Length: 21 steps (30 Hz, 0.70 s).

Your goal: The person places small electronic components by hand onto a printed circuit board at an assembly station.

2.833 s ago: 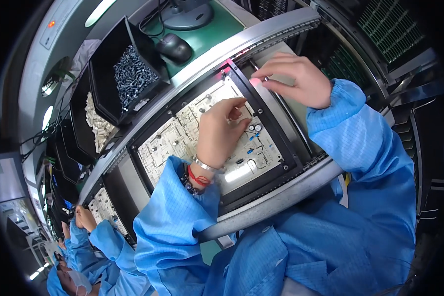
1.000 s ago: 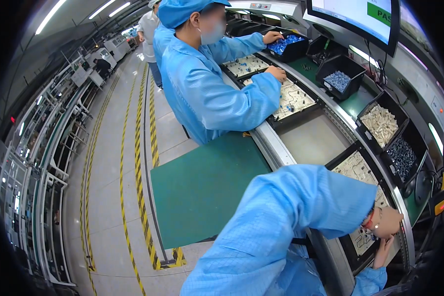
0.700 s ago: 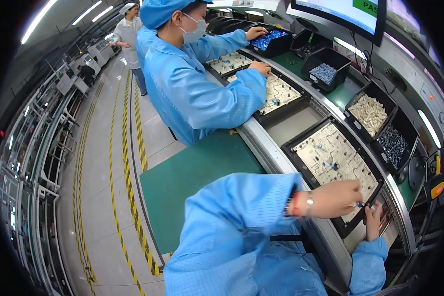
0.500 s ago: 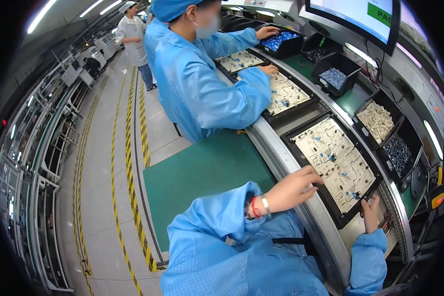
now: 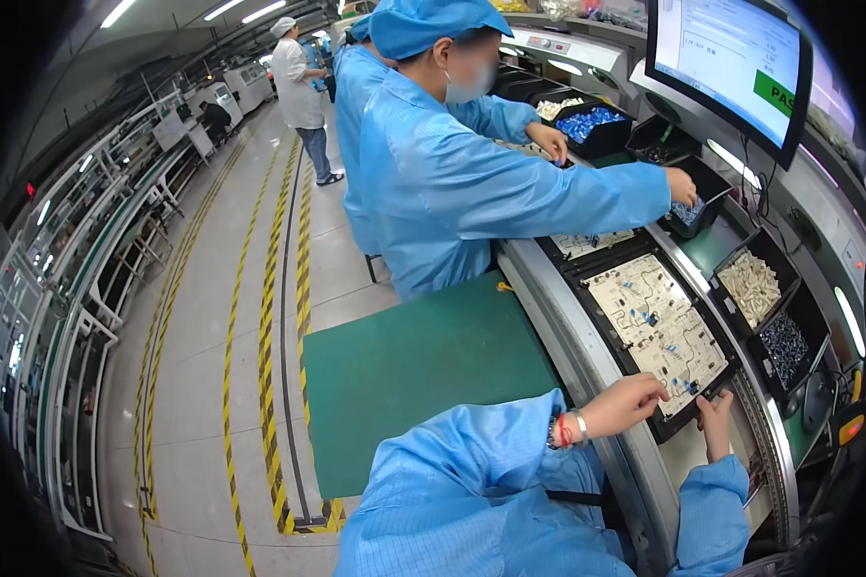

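A cream circuit board (image 5: pixel 635 298) with blue and black components sits in a black carrier frame (image 5: pixel 718 389) on the rail in front of me. My left hand (image 5: pixel 625 404) is over the board's near left edge, fingers loosely bent and slightly apart, with nothing visible in them. At the frame's near right corner, my right hand (image 5: pixel 716 425) has thumb and fingers closed on the rim. Blue capacitor-like parts (image 5: pixel 688 387) stand on the board between my hands.
Black bins hold cream parts (image 5: pixel 751 287) and dark small parts (image 5: pixel 785 346) at right. A co-worker's arm (image 5: pixel 577 204) reaches across the line to another bin. A monitor (image 5: pixel 726 72) hangs above. A green mat (image 5: pixel 433 370) lies to the left; a yellow-black scanner (image 5: pixel 849 423) is far right.
My left hand has moved along the board toward its near edge, closer to my right hand. The co-worker's arm has stretched rightward to a bin. The view has shifted slightly.
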Motion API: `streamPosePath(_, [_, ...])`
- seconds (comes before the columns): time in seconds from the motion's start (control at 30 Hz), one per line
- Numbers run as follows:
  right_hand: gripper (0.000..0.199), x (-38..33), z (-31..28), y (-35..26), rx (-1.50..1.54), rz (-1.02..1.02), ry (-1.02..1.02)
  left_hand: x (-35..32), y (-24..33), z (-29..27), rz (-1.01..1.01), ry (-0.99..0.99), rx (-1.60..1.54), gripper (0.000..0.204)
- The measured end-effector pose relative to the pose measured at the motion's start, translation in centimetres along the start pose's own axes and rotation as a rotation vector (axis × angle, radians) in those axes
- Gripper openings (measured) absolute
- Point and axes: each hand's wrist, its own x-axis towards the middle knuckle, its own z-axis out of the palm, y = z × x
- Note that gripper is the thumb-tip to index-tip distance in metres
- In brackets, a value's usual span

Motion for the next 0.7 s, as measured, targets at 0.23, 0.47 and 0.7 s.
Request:
streamPosePath(0.23, [0.047, -0.6, -2.0, 0.4, 0.024, 0.004, -0.077, 0.5, 2.4, 3.7, -0.032, -0.089, -0.054, 0.01])
streamPosePath(0.47, [0.023, -4.1, -8.1, -1.7, -0.2, 0.021, -0.218, 0.5, 6.1, 3.4, -0.313, -0.179, -0.157, 0.011])
streamPosePath(0.7, [0.018, -9.8, -16.1, -1.2, -0.142, -0.148, 0.01, 0.7, 10.8, 4.4, 0.438, -0.154, -0.043, 0.012])
